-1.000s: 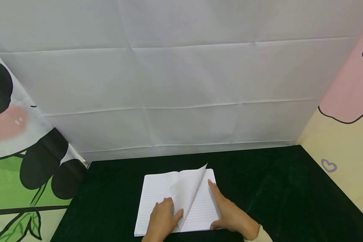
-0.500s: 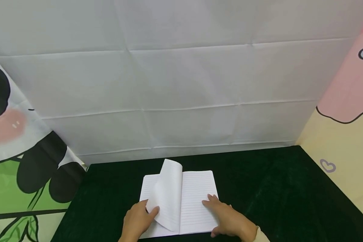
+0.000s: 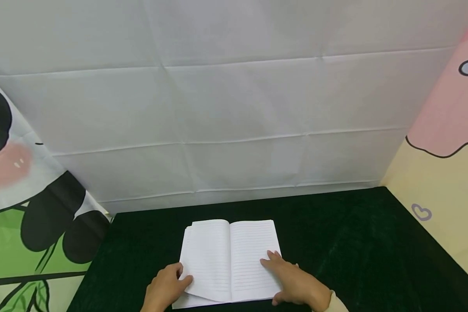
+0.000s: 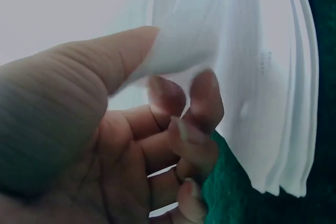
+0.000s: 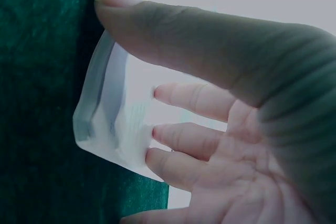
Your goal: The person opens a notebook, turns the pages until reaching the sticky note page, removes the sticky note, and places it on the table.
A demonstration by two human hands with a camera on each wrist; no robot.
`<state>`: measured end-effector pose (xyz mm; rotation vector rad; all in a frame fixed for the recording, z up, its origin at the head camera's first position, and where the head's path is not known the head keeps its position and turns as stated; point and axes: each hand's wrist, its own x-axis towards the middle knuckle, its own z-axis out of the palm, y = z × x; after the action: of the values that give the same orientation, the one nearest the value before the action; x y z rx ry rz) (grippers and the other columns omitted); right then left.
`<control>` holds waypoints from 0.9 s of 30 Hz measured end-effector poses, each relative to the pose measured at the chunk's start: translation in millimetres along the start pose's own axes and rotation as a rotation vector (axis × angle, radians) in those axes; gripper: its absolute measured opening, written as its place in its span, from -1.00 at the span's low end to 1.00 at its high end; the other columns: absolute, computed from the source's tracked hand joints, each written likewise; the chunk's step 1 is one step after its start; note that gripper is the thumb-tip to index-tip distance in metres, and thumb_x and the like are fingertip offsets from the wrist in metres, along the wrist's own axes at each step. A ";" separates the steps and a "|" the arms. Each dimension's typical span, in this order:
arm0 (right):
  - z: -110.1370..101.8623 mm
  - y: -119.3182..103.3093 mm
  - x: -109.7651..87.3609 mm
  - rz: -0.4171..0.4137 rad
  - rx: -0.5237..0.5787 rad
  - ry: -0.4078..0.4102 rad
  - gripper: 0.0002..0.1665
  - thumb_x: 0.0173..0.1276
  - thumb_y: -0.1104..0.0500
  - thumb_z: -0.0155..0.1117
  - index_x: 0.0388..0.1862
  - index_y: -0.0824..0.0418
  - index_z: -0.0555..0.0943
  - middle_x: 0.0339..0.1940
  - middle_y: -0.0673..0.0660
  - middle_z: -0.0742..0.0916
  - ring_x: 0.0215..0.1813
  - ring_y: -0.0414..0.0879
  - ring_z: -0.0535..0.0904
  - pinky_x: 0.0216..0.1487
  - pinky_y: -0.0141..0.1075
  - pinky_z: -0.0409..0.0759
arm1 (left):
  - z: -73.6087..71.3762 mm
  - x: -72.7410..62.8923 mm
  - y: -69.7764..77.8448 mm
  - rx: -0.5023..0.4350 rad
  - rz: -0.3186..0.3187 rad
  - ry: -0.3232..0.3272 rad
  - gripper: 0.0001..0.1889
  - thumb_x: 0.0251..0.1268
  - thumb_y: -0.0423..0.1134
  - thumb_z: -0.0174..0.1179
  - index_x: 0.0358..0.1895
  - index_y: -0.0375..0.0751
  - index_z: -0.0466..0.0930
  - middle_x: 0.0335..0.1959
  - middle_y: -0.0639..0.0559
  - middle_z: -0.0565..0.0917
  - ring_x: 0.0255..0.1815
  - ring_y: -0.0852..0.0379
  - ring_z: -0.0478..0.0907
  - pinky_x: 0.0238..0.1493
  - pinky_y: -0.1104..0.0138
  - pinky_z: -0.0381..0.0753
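Notebook: it lies spread (image 3: 231,260) near the front edge of the dark green cloth (image 3: 355,242), between the two hands, ruled lines showing on both sides.
Left page: the top sheet (image 3: 208,260) sits a little askew, so that the pages beneath show along its outer and near edges.
Left hand: at the near outer corner of that sheet (image 3: 164,286), thumb above, fingers bent; the paper's edge curves between them, but the wrist view is blurred there and I cannot tell whether they pinch it.
Right hand: gripping nothing, it rests (image 3: 296,281) with fingers spread and fingertips on the right page (image 3: 253,260) (the thumb reaches past the notebook's near edge).
Sleeve: a pale cuff (image 3: 335,303) at the right wrist.
Backdrop: creased white fabric (image 3: 234,108) behind, with a cartoon-printed panel (image 3: 54,208) on the left and a pink and cream one (image 3: 444,182) on the right.
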<state>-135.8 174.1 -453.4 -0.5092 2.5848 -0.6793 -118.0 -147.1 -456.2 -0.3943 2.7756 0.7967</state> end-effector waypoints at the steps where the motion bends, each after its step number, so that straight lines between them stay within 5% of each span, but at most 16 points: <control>1: -0.1 0.3 -0.4 -0.007 -0.002 0.001 0.05 -0.11 0.19 0.70 0.42 0.16 0.44 0.60 0.29 0.35 0.62 0.30 0.20 0.27 0.57 0.22 | -0.1 -0.8 -0.1 -0.005 0.004 -0.001 -0.77 0.17 -0.18 0.35 -0.36 -0.19 0.48 -0.53 -0.01 0.51 -0.53 0.10 0.44 -0.45 0.30 0.34; 8: -3.2 4.6 -0.5 -0.048 -0.001 0.021 0.08 -0.13 0.23 0.71 0.43 0.20 0.42 0.60 0.32 0.33 0.62 0.31 0.18 0.28 0.57 0.21 | -3.6 2.2 1.7 -0.028 0.004 -0.027 -0.44 0.16 -0.25 0.38 0.17 -0.22 0.31 -0.40 -0.10 0.56 -0.48 0.05 0.48 -0.42 0.24 0.38; 13: -4.3 6.2 0.4 -0.054 0.003 0.016 0.03 -0.10 0.22 0.69 0.42 0.18 0.44 0.59 0.33 0.33 0.62 0.32 0.19 0.31 0.55 0.22 | -1.5 6.1 2.0 0.005 0.037 -0.048 -0.14 0.14 -0.28 0.42 0.52 -0.03 0.19 -0.28 -0.19 0.65 -0.43 0.05 0.50 -0.38 0.18 0.43; 17: -4.8 6.3 1.5 -0.056 0.017 0.011 -0.04 -0.06 0.21 0.67 0.39 0.13 0.49 0.59 0.33 0.34 0.60 0.34 0.21 0.34 0.51 0.22 | 2.0 8.0 2.7 0.009 0.040 -0.063 -0.28 0.15 -0.32 0.39 0.44 0.00 0.40 -0.40 -0.05 0.54 -0.45 0.07 0.45 -0.38 0.23 0.37; 21: -6.0 7.1 2.3 -0.057 0.023 0.005 -0.08 -0.04 0.20 0.65 0.38 0.10 0.52 0.59 0.33 0.35 0.61 0.35 0.20 0.36 0.49 0.23 | 4.2 8.7 5.9 0.043 0.034 -0.013 -0.39 0.08 -0.33 0.44 0.28 0.00 0.58 -0.21 -0.14 0.66 -0.32 0.01 0.50 -0.25 0.08 0.56; 24: -7.8 8.5 1.3 -0.065 0.036 0.006 -0.13 -0.03 0.21 0.65 0.34 0.08 0.55 0.58 0.33 0.36 0.61 0.36 0.18 0.38 0.47 0.23 | 6.7 9.2 9.7 0.079 0.073 0.040 -0.44 0.03 -0.38 0.47 0.18 -0.01 0.64 -0.12 -0.20 0.66 -0.24 -0.02 0.48 -0.16 0.00 0.59; 27: -8.8 9.6 -1.0 -0.078 0.052 0.010 -0.17 -0.03 0.24 0.64 0.31 0.08 0.58 0.57 0.35 0.36 0.61 0.37 0.18 0.40 0.43 0.23 | 12.6 9.0 16.9 0.110 0.172 0.062 -0.51 0.03 -0.49 0.39 0.07 0.00 0.70 -0.23 -0.13 0.62 -0.28 0.01 0.42 -0.23 0.08 0.53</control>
<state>-141.4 185.7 -451.2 -0.5944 2.5602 -0.7750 -130.0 -128.2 -461.0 -0.1651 2.9256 0.6744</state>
